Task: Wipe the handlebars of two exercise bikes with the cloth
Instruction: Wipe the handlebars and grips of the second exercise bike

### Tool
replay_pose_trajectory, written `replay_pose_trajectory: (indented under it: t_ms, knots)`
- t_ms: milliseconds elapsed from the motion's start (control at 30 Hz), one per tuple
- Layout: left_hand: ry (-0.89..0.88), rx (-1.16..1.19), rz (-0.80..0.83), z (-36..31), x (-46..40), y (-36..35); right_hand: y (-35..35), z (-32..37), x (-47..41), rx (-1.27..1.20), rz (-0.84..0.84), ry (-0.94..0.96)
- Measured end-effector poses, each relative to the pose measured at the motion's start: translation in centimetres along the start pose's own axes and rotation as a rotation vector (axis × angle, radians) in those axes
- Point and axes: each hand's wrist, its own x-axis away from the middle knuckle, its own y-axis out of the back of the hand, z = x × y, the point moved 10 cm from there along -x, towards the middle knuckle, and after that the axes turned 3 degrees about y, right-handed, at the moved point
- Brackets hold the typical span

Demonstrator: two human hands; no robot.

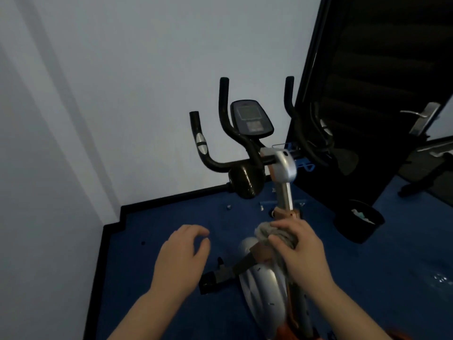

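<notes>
An exercise bike stands in front of me with black curved handlebars [228,119], a grey console [251,117] between them and a silver stem [285,173]. The left grip carries a silver pulse pad [201,142]. My right hand [301,251] is shut on a bunched grey cloth [269,233], low in front of the stem and well below the handlebars. My left hand [182,253] hovers beside it with curled, parted fingers, holding nothing. The silver flywheel housing [262,283] lies under my hands.
A white wall corner is at the left and back. A dark door [372,82] with a silver lever handle [421,116] stands at the right. A black bin [359,220] sits on the blue floor [147,241]. Part of other dark equipment [426,168] shows at far right.
</notes>
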Motion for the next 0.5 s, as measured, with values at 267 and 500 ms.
replay_pose_trajectory:
  t_ms: [267,500]
  knots:
    - [-0.011,0.219,-0.007,-2.6,-10.5,-2.4,-5.1,3.9,-15.3,-0.012,-0.101,0.130]
    - [-0.059,0.378,0.168,-2.8,-17.6,-6.9,-7.6,0.4,-12.4,-0.121,-0.048,-0.024]
